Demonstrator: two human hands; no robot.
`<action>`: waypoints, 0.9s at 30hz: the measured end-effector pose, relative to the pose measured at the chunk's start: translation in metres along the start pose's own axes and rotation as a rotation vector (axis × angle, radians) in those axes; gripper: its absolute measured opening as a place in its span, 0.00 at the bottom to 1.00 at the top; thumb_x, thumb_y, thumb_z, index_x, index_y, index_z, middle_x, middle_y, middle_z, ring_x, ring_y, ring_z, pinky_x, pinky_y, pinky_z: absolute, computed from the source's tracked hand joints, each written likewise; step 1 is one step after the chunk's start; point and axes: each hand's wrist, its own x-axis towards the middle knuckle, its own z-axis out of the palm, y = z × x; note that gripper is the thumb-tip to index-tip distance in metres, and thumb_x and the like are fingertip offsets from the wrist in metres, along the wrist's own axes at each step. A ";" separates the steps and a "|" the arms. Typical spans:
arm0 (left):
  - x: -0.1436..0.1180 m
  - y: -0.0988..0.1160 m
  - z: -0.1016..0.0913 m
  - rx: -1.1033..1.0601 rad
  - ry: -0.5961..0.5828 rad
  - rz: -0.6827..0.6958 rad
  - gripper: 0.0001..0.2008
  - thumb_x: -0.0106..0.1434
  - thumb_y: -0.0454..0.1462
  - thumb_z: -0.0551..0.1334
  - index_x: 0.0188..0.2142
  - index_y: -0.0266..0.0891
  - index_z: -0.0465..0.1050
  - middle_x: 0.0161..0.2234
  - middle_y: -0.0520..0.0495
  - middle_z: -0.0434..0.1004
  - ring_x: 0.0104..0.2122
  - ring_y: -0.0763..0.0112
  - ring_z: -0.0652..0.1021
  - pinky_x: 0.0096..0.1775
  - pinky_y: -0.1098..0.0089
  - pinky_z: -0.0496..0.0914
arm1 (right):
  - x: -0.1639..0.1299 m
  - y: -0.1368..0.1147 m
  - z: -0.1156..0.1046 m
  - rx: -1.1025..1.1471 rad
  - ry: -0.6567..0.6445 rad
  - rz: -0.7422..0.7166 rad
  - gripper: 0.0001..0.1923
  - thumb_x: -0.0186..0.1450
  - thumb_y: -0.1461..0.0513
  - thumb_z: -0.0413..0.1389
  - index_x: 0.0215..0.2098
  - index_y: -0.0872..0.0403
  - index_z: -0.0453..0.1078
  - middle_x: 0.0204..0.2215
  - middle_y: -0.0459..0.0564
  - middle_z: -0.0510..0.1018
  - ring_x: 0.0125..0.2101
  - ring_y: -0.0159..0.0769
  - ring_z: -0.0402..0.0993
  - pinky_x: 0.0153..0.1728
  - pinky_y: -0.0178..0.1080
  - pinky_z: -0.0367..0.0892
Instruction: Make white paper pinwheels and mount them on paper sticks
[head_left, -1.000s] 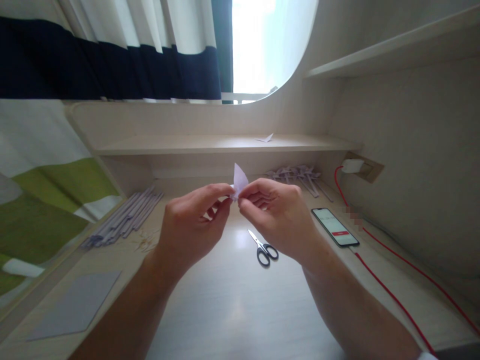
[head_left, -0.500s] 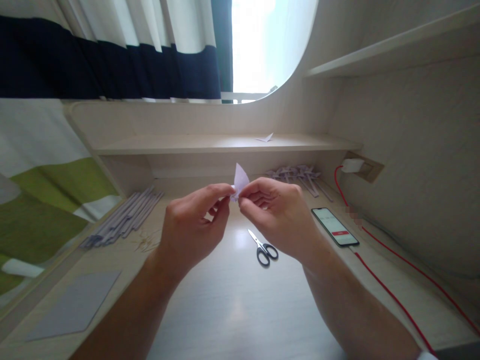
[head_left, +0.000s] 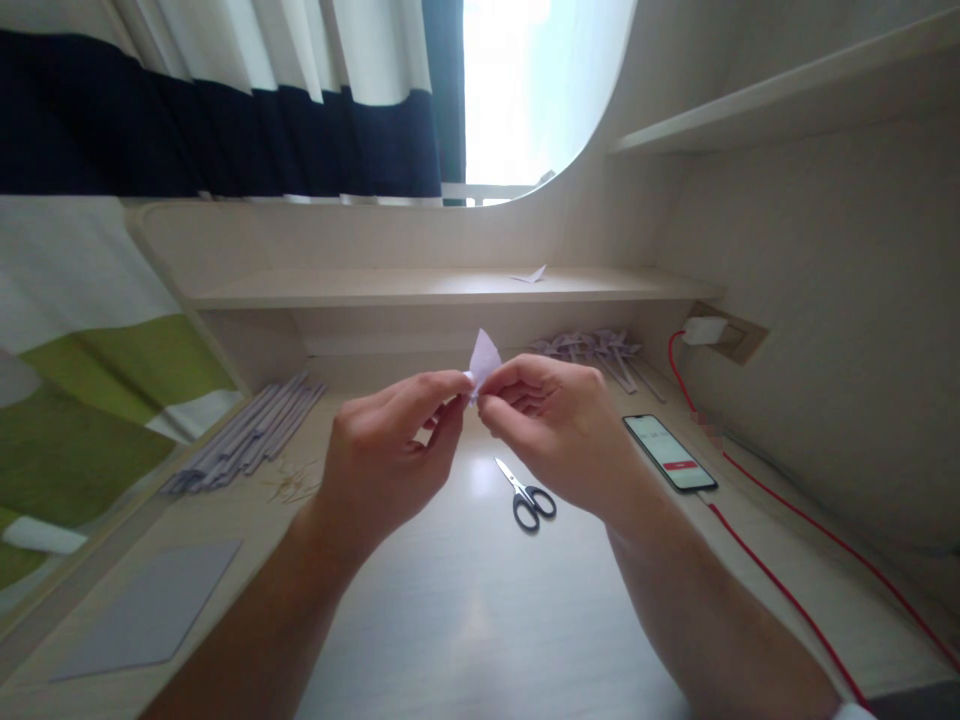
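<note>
paper tip [head_left: 484, 355] tilted slightly right | both hands' fingers [head_left: 450, 385] pinch it | phone [head_left: 670, 453] text unreadable

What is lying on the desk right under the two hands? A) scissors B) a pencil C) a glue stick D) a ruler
A: a pair of scissors with black handles lies on the desk just below the left hand and right hand, which pinch a small folded paper between them.
</note>
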 end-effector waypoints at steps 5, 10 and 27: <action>-0.001 0.001 0.000 0.021 -0.003 0.020 0.13 0.63 0.26 0.69 0.45 0.42 0.80 0.38 0.51 0.89 0.31 0.72 0.85 0.35 0.74 0.78 | 0.000 0.002 0.000 0.009 0.001 0.016 0.07 0.64 0.66 0.60 0.34 0.53 0.82 0.27 0.45 0.85 0.29 0.35 0.83 0.32 0.34 0.73; -0.003 0.001 -0.001 0.052 0.022 0.072 0.14 0.64 0.26 0.68 0.45 0.44 0.80 0.39 0.51 0.89 0.33 0.70 0.87 0.38 0.72 0.79 | 0.000 0.003 0.000 0.051 -0.021 0.027 0.07 0.65 0.66 0.60 0.35 0.53 0.81 0.28 0.45 0.85 0.28 0.35 0.82 0.31 0.34 0.74; -0.002 0.000 0.001 0.009 0.022 -0.007 0.13 0.63 0.25 0.68 0.44 0.42 0.80 0.39 0.50 0.89 0.31 0.72 0.86 0.35 0.73 0.78 | 0.000 0.001 0.000 0.036 0.012 0.009 0.06 0.64 0.66 0.60 0.34 0.54 0.80 0.28 0.45 0.85 0.30 0.33 0.82 0.34 0.34 0.73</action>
